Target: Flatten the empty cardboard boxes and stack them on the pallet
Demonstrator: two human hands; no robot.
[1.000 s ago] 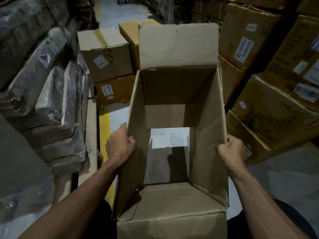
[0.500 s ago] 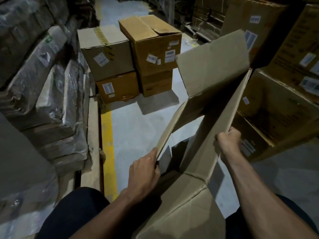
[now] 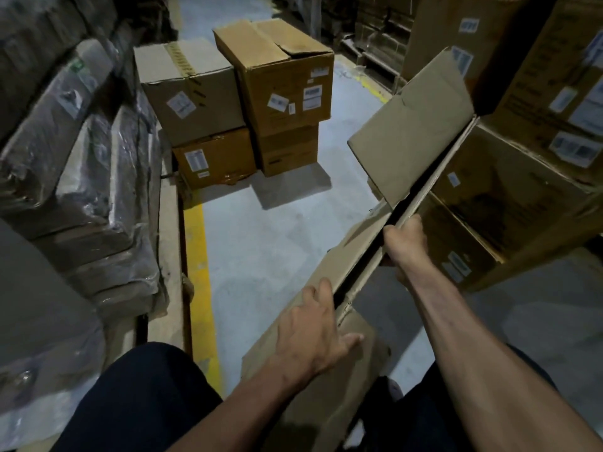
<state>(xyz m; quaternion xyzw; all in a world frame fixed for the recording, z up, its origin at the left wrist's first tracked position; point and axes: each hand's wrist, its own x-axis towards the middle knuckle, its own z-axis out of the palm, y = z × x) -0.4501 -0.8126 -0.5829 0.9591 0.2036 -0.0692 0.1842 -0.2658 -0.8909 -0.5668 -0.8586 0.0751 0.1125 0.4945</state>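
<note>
The cardboard box was in front of me, held off the floor between both hands, running diagonally from my lap up toward the right. It was nearly flat: its two broad walls lay close together with only a thin dark slit between them, and one top flap stood open at the far end.

My left hand lay on the near broad wall with fingers spread and fairly straight, pressing it down, not gripping. My right hand was clamped on the upper edge of the box, fingers curled over the rim, thumb hidden.

I judged the box light and stiff along its panels but willing to fold only at the creases. The dry, matte board looked easy to grip, though a thin edge could buckle or tear if pulled at one spot. The best hold seemed to be along the long folded edges, a hand on each, with a flat palm to finish the pressing.

Around it lay a pale concrete floor with a yellow line. Ahead stood four sealed boxes in two stacks. To the right were large labelled cartons; to the left, plastic-wrapped bundles. I could not tell which surface was the pallet.
</note>
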